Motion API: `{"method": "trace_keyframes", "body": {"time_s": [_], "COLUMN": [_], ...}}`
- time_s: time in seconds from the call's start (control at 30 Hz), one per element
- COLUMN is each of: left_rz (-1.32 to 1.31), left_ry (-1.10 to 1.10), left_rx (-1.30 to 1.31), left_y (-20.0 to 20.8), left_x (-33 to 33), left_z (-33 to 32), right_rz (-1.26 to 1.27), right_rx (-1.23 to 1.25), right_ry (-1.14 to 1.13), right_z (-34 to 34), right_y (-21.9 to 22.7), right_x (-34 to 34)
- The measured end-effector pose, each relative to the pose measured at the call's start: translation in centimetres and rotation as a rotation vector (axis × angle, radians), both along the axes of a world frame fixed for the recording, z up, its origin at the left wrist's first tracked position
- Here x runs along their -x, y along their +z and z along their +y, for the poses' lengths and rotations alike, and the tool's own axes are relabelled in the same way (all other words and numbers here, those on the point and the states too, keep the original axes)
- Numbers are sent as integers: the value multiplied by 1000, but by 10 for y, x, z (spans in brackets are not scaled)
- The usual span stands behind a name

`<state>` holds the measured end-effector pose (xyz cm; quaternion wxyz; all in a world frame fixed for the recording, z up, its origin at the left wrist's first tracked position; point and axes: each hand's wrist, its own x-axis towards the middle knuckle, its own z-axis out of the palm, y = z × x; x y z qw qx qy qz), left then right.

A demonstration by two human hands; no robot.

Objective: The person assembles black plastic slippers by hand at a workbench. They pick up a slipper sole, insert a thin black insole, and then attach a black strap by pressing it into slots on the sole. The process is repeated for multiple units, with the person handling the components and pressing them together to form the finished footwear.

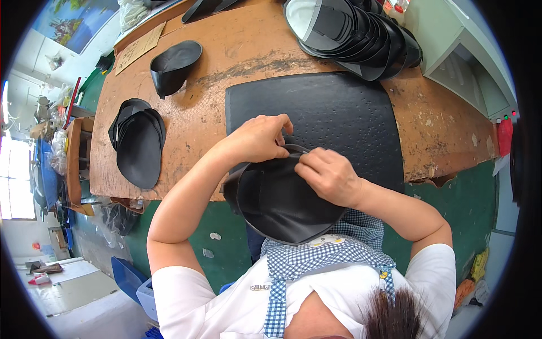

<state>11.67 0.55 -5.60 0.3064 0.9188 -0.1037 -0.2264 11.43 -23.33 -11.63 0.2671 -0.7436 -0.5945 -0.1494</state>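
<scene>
A curved black leather piece (288, 198), rounded and hollow like a shoe upper, leans against my apron at the table's front edge. My left hand (262, 138) bends over its top edge, thumb and fingertips pinching the rim. Close beside it, my right hand (327, 176) is closed on the same rim, fingers curled toward the thumb. Below the two hands, the wide end of the piece hangs over my lap. Under and beyond my hands lies a black, pitted mat (333, 107).
A tall pile of black leather pieces (361, 39) stands at the back right, beside a grey-white open box (451, 62). At the left are a small black stack (140, 144) and one folded black piece (175, 65). A cardboard strip (141, 48) lies on the wooden table (209, 118).
</scene>
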Motion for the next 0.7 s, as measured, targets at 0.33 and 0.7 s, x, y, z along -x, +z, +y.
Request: {"method": "trace_keyframes", "body": {"time_s": [0.33, 0.7], "left_rz": [-117, -255], "left_ry": [9, -211], "left_rx": [-57, -117], "left_y": [16, 8], "left_x": [27, 15], "left_z": [12, 11], "right_rz": [386, 189], "right_rx": [12, -161], "right_ry": [-332, -70], "right_z": [10, 18], "right_y": [2, -9], "right_x": [-2, -1]}}
